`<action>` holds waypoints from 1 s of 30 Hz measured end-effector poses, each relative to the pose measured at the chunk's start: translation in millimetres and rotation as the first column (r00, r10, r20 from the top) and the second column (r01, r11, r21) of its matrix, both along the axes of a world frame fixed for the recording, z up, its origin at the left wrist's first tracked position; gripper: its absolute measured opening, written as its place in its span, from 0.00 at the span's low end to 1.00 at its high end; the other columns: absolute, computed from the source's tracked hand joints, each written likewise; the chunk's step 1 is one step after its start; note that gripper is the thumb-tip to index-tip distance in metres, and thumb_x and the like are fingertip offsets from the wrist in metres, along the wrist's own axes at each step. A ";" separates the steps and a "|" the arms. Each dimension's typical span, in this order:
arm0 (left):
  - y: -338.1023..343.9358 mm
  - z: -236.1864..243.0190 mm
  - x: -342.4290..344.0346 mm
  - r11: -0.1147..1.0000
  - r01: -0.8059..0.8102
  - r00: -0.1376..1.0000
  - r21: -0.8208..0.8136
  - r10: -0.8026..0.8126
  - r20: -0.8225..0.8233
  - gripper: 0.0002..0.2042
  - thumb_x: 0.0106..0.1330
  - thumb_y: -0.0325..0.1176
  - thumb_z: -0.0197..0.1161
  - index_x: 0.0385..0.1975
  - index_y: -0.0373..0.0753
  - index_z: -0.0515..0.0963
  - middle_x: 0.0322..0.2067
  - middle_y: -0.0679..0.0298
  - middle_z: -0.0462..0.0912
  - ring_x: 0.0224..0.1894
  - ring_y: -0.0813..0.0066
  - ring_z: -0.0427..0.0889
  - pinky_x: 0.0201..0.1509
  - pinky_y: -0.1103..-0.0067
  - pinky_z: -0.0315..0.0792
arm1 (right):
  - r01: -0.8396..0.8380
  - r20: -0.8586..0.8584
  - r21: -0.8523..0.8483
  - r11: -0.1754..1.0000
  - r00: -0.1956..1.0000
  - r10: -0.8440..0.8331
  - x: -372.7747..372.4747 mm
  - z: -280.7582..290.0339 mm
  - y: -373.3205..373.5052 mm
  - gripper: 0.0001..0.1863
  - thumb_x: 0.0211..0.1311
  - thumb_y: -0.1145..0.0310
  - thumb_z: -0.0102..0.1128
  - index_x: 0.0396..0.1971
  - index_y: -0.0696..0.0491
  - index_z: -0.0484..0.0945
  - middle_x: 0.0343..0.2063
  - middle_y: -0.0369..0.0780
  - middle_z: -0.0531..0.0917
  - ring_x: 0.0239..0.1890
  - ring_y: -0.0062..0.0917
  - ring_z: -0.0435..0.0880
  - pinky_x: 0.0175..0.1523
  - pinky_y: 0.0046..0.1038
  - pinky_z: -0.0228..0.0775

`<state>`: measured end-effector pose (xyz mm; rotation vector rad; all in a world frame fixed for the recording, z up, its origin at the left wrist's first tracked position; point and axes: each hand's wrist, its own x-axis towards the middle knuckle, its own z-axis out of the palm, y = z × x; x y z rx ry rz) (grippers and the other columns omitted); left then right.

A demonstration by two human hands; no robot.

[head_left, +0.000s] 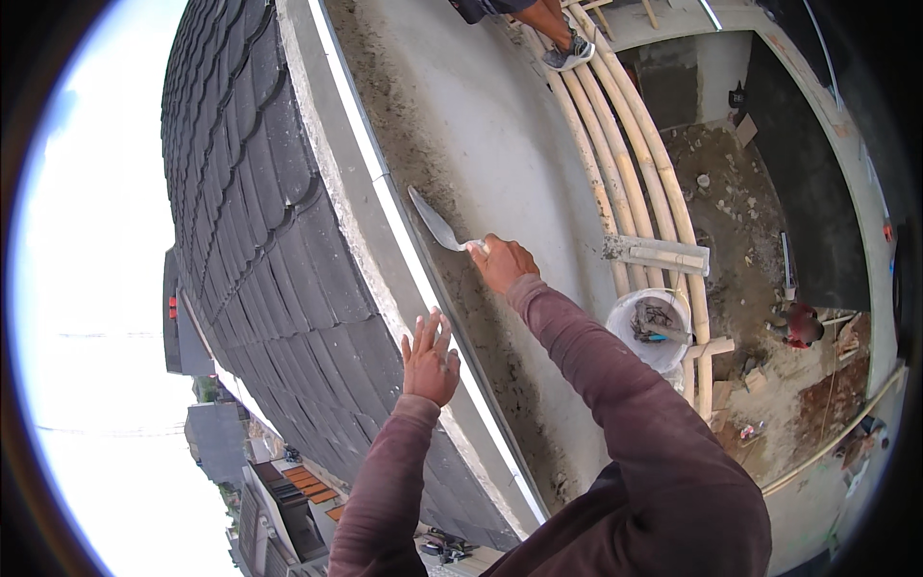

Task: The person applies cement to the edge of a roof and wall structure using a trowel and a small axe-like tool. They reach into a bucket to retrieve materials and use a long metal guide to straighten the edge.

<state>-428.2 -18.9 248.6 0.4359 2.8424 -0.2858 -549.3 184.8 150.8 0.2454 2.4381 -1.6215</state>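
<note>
My right hand is wrapped round the handle of a pointed metal trowel. Its blade points away to the upper left, over the rough mortar strip beside a long pale straightedge. My left hand has its fingers apart and lies on the grey ledge at the straightedge; it holds nothing. The straightedge runs along the ledge's edge, from the far end down past my left hand.
Dark roof tiles slope off on the left. To the right, a bamboo pole walkway carries a float, a white bucket with tools, and another person's shoe. Far below, a person in red is on the ground.
</note>
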 end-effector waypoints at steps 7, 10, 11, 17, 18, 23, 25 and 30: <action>-2.5 5.6 2.9 1.000 -0.023 1.000 0.003 0.023 0.010 0.32 0.69 0.34 0.56 0.75 0.42 0.61 0.79 0.59 0.51 0.80 0.48 0.49 0.80 0.46 0.43 | -0.003 -0.044 -0.061 0.998 0.999 0.000 1.7 17.5 3.5 0.29 0.76 0.41 0.47 0.50 0.53 0.82 0.43 0.50 0.88 0.49 0.47 0.87 0.54 0.47 0.78; 2.6 3.2 0.4 1.000 -0.004 1.000 0.019 0.004 0.000 0.33 0.68 0.32 0.58 0.76 0.43 0.60 0.79 0.57 0.53 0.80 0.47 0.50 0.80 0.47 0.43 | 0.010 -0.074 -0.042 0.999 0.997 -0.013 -19.7 22.2 1.0 0.29 0.76 0.41 0.47 0.48 0.53 0.82 0.41 0.50 0.88 0.47 0.48 0.87 0.53 0.47 0.79; 5.9 1.2 -0.9 0.999 0.013 1.000 0.030 -0.013 -0.004 0.34 0.68 0.31 0.59 0.76 0.43 0.60 0.79 0.56 0.53 0.80 0.47 0.51 0.80 0.47 0.43 | 0.048 -0.024 -0.033 0.998 0.999 -0.048 -21.5 -5.3 1.5 0.29 0.75 0.41 0.48 0.47 0.54 0.82 0.40 0.50 0.88 0.47 0.48 0.87 0.52 0.47 0.79; 2.2 3.5 5.6 0.996 -0.036 0.999 0.086 0.036 -0.009 0.33 0.68 0.30 0.58 0.76 0.43 0.61 0.79 0.56 0.53 0.80 0.47 0.51 0.80 0.47 0.43 | 0.015 -0.109 -0.035 0.999 0.994 -0.019 -26.1 12.6 7.6 0.29 0.75 0.41 0.48 0.47 0.54 0.82 0.39 0.49 0.88 0.45 0.47 0.88 0.51 0.46 0.79; 1.3 3.5 6.9 0.997 -0.036 0.999 0.072 0.036 -0.004 0.33 0.68 0.30 0.58 0.75 0.43 0.62 0.79 0.56 0.53 0.80 0.47 0.51 0.80 0.47 0.43 | 0.005 -0.159 -0.041 0.999 0.987 -0.012 -29.5 25.0 5.3 0.29 0.75 0.41 0.48 0.47 0.54 0.82 0.39 0.49 0.88 0.45 0.47 0.88 0.51 0.46 0.80; -1.9 -3.3 2.6 0.998 0.002 1.000 0.066 -0.001 -0.011 0.33 0.68 0.33 0.56 0.75 0.44 0.62 0.79 0.59 0.53 0.80 0.47 0.51 0.80 0.46 0.42 | 0.109 -0.087 0.019 0.994 0.990 -0.107 -38.8 -13.7 7.5 0.28 0.75 0.41 0.50 0.41 0.56 0.81 0.36 0.50 0.88 0.42 0.49 0.87 0.48 0.47 0.79; 0.1 -0.4 2.6 0.998 -0.009 1.000 0.059 0.009 -0.003 0.32 0.68 0.33 0.56 0.75 0.44 0.63 0.79 0.59 0.53 0.80 0.47 0.51 0.80 0.46 0.42 | 0.109 -0.037 0.043 0.993 0.994 -0.108 -31.5 -21.1 18.0 0.28 0.75 0.42 0.50 0.40 0.56 0.80 0.34 0.50 0.88 0.40 0.50 0.87 0.46 0.48 0.78; -2.3 1.9 2.5 0.999 -0.014 1.000 0.048 0.015 -0.020 0.33 0.67 0.32 0.56 0.75 0.44 0.63 0.79 0.60 0.54 0.80 0.48 0.51 0.80 0.47 0.41 | 0.004 -0.085 -0.059 0.998 0.996 -0.009 34.3 -33.0 18.3 0.26 0.75 0.44 0.51 0.38 0.55 0.79 0.31 0.50 0.86 0.36 0.50 0.86 0.43 0.49 0.77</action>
